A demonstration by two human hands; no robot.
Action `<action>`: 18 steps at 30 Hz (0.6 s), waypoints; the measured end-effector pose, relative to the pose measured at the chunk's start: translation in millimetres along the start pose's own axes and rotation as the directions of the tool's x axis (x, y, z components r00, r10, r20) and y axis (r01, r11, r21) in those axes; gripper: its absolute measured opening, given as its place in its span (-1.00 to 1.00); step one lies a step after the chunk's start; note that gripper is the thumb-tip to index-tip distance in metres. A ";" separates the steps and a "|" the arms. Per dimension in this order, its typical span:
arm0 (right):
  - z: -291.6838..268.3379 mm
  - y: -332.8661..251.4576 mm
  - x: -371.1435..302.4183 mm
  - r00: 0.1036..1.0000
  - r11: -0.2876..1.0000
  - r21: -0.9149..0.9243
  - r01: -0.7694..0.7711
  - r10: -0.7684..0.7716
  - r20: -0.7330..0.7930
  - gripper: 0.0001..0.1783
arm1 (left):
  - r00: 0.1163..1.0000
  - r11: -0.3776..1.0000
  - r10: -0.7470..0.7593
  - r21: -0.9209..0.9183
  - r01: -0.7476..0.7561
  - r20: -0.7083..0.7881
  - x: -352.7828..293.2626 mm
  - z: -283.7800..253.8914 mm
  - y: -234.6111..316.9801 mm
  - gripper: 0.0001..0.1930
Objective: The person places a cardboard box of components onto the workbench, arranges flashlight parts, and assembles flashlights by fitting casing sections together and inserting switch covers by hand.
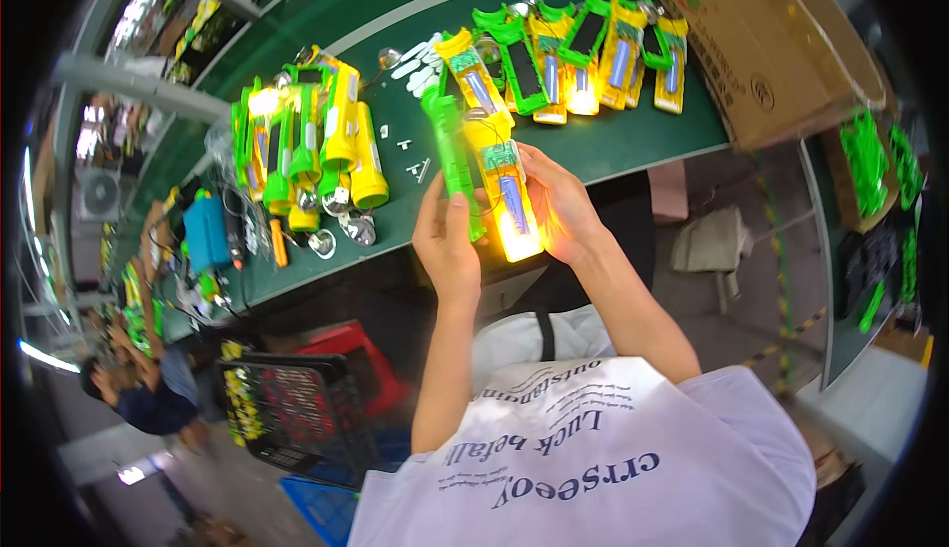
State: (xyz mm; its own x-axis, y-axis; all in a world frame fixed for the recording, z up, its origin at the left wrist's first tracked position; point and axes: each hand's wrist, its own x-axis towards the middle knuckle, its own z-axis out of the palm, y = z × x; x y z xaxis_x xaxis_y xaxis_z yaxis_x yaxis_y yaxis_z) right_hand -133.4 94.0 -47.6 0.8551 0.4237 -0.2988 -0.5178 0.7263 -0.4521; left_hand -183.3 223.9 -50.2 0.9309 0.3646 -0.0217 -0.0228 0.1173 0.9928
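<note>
My left hand (447,236) is closed around a long bright green plastic housing piece (451,142), which looks slightly blurred. In my right hand (563,203) is a yellow flashlight housing (516,226) with its inside facing up. A green circuit board and a bluish cylindrical battery show in it, and its near end glows bright yellow. The two parts are held side by side above the table's front edge. Just beyond them, an open yellow housing with a battery (476,83) lies among several yellow and green housings (583,53). My fingertips are partly hidden behind the parts.
Yellow-green flashlights (306,142) are heaped on the green table (633,142) at left, near an orange-handled tool (279,243) and a blue box (205,233). White pieces (415,65) lie mid-table. A cardboard box (761,43) stands right; a black crate (297,414) sits below left. Another person (153,399) works far left.
</note>
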 end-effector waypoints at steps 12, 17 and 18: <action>3.2 13.2 -11.6 0.993 0.989 0.133 0.059 -0.072 0.090 -0.60 | 0.989 0.963 0.146 0.235 -0.136 -0.029 -20.1 -4.6 23.3 -0.59; 12.4 24.2 -7.0 0.980 0.969 0.170 0.177 -0.190 0.060 -0.61 | 0.973 0.912 0.226 0.341 -0.227 0.041 -34.7 8.2 25.3 -0.61; 10.4 25.3 -6.7 0.980 0.970 0.169 0.177 -0.189 0.057 -0.61 | 0.974 0.913 0.223 0.340 -0.224 0.041 -35.9 7.1 23.5 -0.61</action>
State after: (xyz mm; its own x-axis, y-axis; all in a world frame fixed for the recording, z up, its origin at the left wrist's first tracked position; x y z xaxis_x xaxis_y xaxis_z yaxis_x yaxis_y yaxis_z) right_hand -152.0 115.2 -48.2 0.9375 0.3089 -0.1599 -0.3465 0.8705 -0.3494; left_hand -214.7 207.1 -25.2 0.9165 0.3434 0.2053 -0.1052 -0.2884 0.9517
